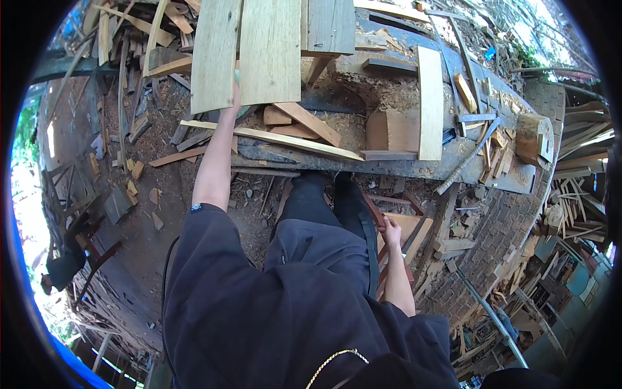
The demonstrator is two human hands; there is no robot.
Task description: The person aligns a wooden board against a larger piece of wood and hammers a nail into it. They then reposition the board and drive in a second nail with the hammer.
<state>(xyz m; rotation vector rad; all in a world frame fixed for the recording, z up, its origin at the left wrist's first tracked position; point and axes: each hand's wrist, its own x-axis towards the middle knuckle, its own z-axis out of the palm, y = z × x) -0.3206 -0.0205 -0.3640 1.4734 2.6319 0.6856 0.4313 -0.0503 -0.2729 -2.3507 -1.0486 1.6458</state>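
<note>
My left hand (236, 97) reaches forward to the near end of a pale wooden board (216, 55). The board covers most of the hand, so its fingers are hidden and I cannot see how it grips. A second pale board (271, 52) lies right beside the first, with a greyer board (329, 26) farther right. Down by my right thigh, my right hand (391, 232) has its fingers closed at the reddish-brown rail of a wooden chair (403, 227), which is partly hidden by my leg and forearm.
Across the front runs a dark workbench (402, 170) carrying a pale upright slat (430, 104), offcuts and sawdust. A log block (534, 139) stands at its right end. Scrap wood (172, 32) is heaped at the upper left. A person (63, 266) is at the far left.
</note>
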